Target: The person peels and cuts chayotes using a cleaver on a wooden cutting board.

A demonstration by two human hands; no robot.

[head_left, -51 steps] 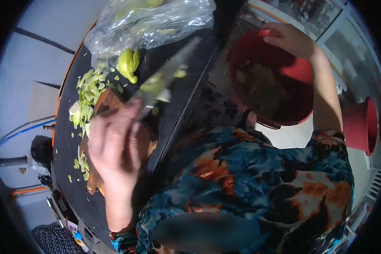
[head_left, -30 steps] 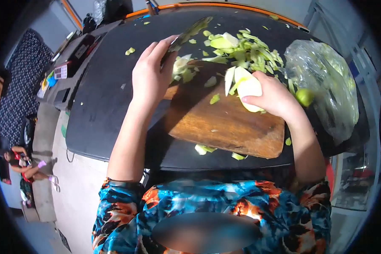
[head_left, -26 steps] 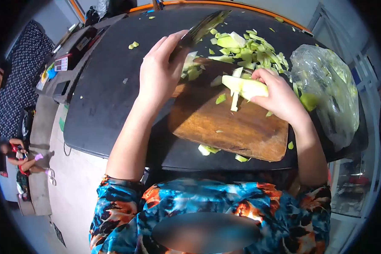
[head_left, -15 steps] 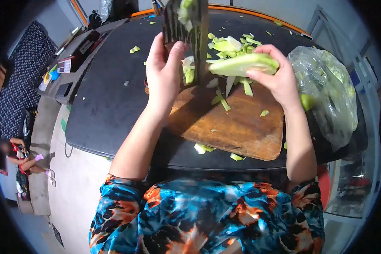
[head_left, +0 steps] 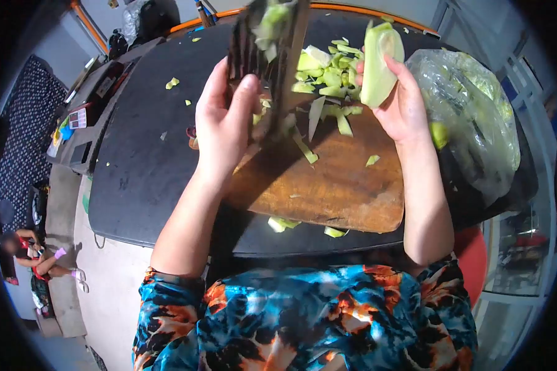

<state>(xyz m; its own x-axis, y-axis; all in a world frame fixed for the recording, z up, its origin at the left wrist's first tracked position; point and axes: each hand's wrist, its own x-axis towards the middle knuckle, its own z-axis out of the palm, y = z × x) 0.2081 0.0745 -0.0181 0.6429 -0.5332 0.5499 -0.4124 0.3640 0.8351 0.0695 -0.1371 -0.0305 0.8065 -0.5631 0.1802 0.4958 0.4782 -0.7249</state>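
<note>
In my left hand [head_left: 226, 120] is a broad, dark cleaver [head_left: 263, 68], raised upright. Its blade is wet and streaked, with pale green bits stuck to it, and its top runs out of view. My right hand [head_left: 402, 108] is closed around a peeled, pale green cut piece of fruit or vegetable [head_left: 380, 65], tilted upright with its flat side showing. Below both hands lies a wooden cutting board [head_left: 328, 185], with a few green strips [head_left: 343, 123] on it. Green chunks [head_left: 328, 74] are heaped just beyond the board.
A clear plastic bag [head_left: 470, 117] with green contents sits right of the board on the dark table [head_left: 148, 161]. A small green round thing [head_left: 438, 134] lies beside it. Scraps [head_left: 283, 224] lie by the near edge. Another person [head_left: 40, 253] sits far left.
My right hand has turned the green piece from lying sideways to upright and raised it. My left hand has moved slightly left and down with the cleaver. The whole view has shifted a little.
</note>
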